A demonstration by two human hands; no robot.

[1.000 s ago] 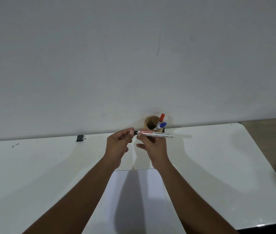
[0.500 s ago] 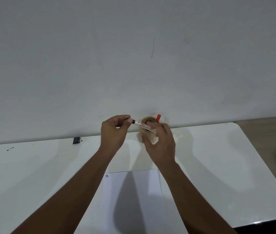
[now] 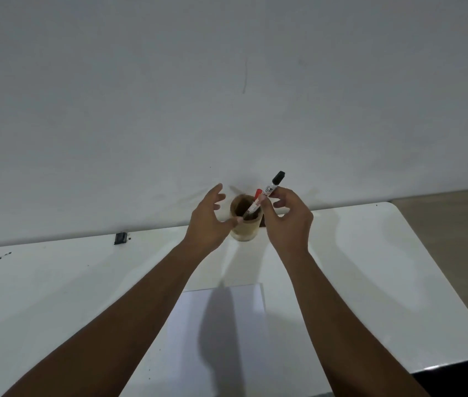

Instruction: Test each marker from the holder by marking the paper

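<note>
Holder [image 3: 243, 224] sitting at far table [image 3: 55, 282] edge by the wall, directly btwn both hands. R hand [image 3: 286, 222] pinching black-capped marker [image 3: 274, 184], long axis tilting up-right, cap end up, low end hidden behind fingers, prob just above the rim. L hand [image 3: 208, 222] spreading open, holding nothing, thumb touching holder's left side. Red-capped marker [image 3: 254, 203] leaning in holder, same tilt. Holder is a tan cylinder, looks like wood. Markers are slim white plastic barrels. Paper [image 3: 221, 325] lying flat nearer the person, well short of holder.
</note>
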